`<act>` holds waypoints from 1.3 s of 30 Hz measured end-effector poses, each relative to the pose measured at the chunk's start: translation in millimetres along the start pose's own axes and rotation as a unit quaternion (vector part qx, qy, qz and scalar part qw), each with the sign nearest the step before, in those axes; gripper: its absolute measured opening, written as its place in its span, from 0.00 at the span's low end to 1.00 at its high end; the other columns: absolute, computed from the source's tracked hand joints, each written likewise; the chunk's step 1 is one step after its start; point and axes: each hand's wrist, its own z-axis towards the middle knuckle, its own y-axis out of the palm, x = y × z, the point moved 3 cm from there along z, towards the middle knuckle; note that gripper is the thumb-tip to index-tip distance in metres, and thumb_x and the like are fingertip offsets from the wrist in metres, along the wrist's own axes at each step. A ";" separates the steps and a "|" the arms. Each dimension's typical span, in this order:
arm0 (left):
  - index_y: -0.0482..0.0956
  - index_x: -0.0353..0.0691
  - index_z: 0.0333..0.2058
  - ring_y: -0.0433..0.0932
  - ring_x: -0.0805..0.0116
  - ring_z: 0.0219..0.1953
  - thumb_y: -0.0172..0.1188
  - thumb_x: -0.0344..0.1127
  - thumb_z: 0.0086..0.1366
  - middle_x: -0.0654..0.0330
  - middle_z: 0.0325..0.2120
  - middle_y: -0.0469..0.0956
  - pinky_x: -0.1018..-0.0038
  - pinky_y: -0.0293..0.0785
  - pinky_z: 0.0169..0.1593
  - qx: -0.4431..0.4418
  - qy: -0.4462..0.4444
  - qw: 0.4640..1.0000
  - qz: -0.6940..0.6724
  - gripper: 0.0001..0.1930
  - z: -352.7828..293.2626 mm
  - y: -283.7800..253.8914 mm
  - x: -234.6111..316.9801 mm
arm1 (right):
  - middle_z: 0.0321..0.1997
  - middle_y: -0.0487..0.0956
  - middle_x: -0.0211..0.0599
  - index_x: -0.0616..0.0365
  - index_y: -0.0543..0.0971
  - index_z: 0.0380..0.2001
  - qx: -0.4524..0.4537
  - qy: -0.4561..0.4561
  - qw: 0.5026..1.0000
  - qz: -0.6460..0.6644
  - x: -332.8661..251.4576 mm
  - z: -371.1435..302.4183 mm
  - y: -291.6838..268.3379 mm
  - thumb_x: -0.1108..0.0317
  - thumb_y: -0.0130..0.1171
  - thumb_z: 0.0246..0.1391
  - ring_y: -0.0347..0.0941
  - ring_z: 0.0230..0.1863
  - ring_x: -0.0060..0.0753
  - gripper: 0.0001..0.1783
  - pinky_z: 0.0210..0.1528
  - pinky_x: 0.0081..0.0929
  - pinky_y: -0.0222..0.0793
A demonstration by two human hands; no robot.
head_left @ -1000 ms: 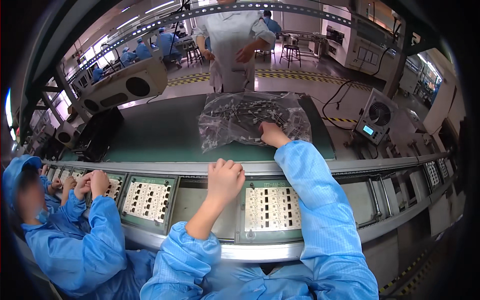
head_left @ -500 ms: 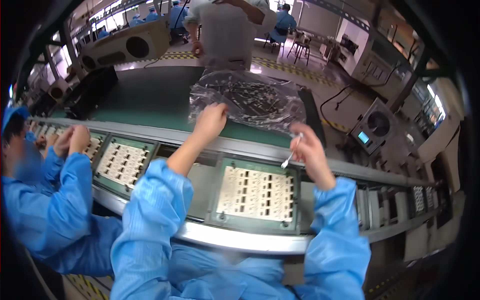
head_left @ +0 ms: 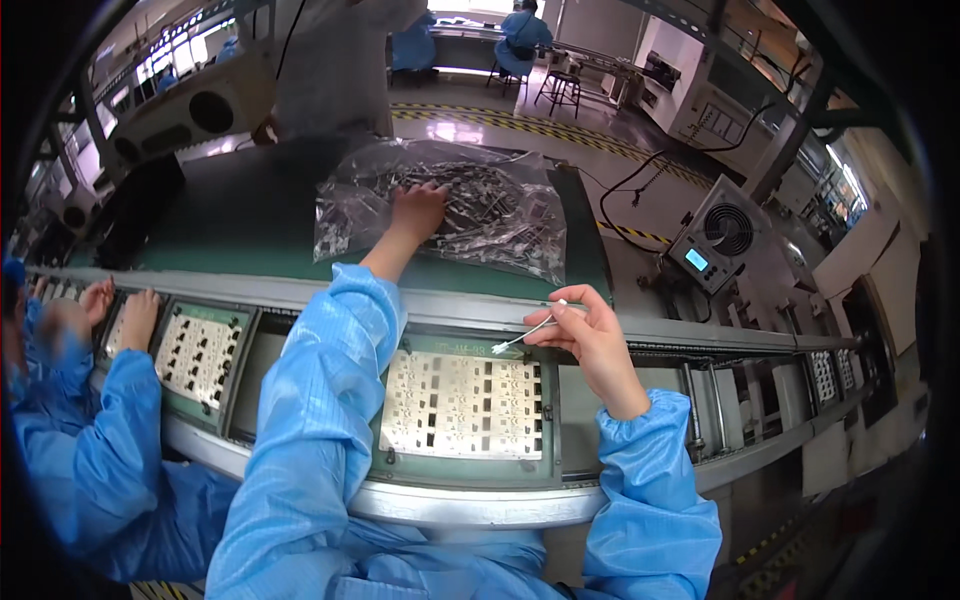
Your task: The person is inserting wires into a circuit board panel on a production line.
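My right hand point(head_left: 588, 345) pinches a short white cable point(head_left: 524, 336) between thumb and fingers. A small white connector hangs from the cable's lower end, above the far edge of a board in a green frame point(head_left: 470, 468). This pale panel point(head_left: 462, 405) has rows of dark components. My left hand point(head_left: 418, 212) reaches into a clear plastic bag point(head_left: 345, 215) of tangled cables with white ends. Its fingers are spread over the cables, with the fingertips partly hidden among them.
The frames ride in a metal conveyor rail point(head_left: 470, 508). Another panel point(head_left: 196, 358) lies to the left, near a co-worker's hands. Beyond the rail is a green work surface point(head_left: 250, 225). A fan unit with a lit display point(head_left: 722, 232) stands at right; another person stands behind the bag.
My left hand has moved forward into the bag and spread over the cables. My right hand has come left and lower with the white cable. The view has shifted right.
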 end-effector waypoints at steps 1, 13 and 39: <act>0.79 0.52 0.38 0.80 0.60 0.48 0.54 0.41 0.65 0.63 0.41 0.80 0.48 0.69 0.50 -0.002 -0.009 1.000 -0.005 0.07 0.0 -4.3 2.6 | 0.46 0.81 0.51 0.58 0.68 0.49 -0.005 -0.002 1.000 -0.011 -1.3 0.3 -3.4 0.65 0.49 0.69 0.82 0.43 0.35 0.11 0.48 0.29 0.76; 0.82 0.53 0.40 0.72 0.58 0.58 0.62 0.47 0.58 0.61 0.47 0.78 0.44 0.64 0.58 -0.046 0.047 0.997 -0.044 0.13 29.0 4.6 23.0 | 0.28 0.73 0.22 0.61 0.78 0.42 0.052 -0.060 0.996 -0.027 -9.7 5.5 0.4 0.70 0.57 0.62 0.67 0.27 0.14 0.07 0.32 0.15 0.65; 0.71 0.33 0.39 0.83 0.61 0.40 0.56 0.26 0.68 0.54 0.34 0.82 0.70 0.76 0.46 0.046 0.101 0.933 -0.342 0.04 -189.9 -201.4 -8.4 | 0.34 0.81 0.42 0.62 0.78 0.34 0.085 -0.341 0.783 -0.513 23.5 -3.1 95.0 0.75 0.62 0.56 0.79 0.34 0.47 0.04 0.35 0.36 0.73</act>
